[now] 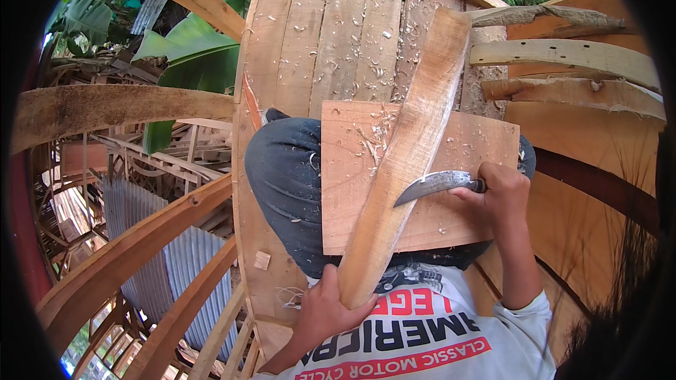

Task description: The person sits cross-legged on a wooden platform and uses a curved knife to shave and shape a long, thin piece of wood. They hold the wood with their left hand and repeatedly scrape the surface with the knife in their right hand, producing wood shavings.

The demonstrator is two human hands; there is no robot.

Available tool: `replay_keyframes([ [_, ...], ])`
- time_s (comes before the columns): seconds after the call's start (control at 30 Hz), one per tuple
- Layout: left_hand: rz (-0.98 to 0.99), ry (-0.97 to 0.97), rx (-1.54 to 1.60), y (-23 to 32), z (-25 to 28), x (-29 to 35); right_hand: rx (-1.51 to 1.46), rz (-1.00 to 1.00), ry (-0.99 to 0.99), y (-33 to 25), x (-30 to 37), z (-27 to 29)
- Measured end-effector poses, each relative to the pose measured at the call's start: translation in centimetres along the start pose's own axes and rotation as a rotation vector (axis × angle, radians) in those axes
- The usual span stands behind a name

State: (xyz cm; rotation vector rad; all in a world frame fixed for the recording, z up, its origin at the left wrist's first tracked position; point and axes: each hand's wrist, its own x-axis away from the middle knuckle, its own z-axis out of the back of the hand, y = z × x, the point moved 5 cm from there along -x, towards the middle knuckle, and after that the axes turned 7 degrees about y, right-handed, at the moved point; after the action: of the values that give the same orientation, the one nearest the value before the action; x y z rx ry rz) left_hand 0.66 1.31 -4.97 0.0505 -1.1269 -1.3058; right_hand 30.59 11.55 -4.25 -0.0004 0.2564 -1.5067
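Note:
A long, slightly curved wooden plank (405, 144) slants across my lap, its near end against my shirt. My left hand (329, 309) grips that near end, thumb on one side and fingers on the other. In my right hand (501, 193) is a knife (433, 184) with a broad curved blade, held by its dark handle. The blade's tip lies at the plank's right edge, about midway along it. Under the plank, a flat square board (352, 190) rests over my thighs, with curled shavings (373, 142) on it.
Wood shavings litter the plank floor (338, 35) ahead. Curved wooden ribs (127, 109) rise on the left, and more ribs (563, 55) stand on the right before wooden panels (570, 239). A small wood block (262, 260) lies by my left leg. Corrugated metal sheets (201, 274) are outside, lower left.

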Motion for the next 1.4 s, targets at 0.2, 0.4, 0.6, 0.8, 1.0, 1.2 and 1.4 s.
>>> replay_keyframes([
  [0.2,0.032,-0.010,-0.008,-0.1,0.0,0.1,0.011,-0.024,0.000,-0.2,-0.1,0.2],
  [0.4,0.051,-0.051,-0.008,-0.2,0.2,0.1,-0.043,-0.019,-0.023,-0.1,-0.2,0.9],
  [0.6,0.077,-0.025,0.051,0.0,1.2,-0.4,-0.737,-0.375,-0.628,-0.1,3.7,1.7],
  [0.8,0.022,0.018,-0.028,0.2,2.1,-1.0,-1.033,-0.414,-0.763,-3.3,5.4,1.3],
  [1.0,-0.004,0.055,-0.087,0.2,2.2,-1.0,-1.122,-0.342,-0.721,-3.7,7.3,0.1],
  [1.2,-0.008,0.054,-0.046,0.5,2.6,-1.3,-1.229,-0.663,-0.774,-2.3,7.3,0.6],
  [1.4,0.009,0.070,-0.041,0.6,2.4,-1.4,-1.115,-0.619,-0.519,-1.7,6.5,1.3],
])
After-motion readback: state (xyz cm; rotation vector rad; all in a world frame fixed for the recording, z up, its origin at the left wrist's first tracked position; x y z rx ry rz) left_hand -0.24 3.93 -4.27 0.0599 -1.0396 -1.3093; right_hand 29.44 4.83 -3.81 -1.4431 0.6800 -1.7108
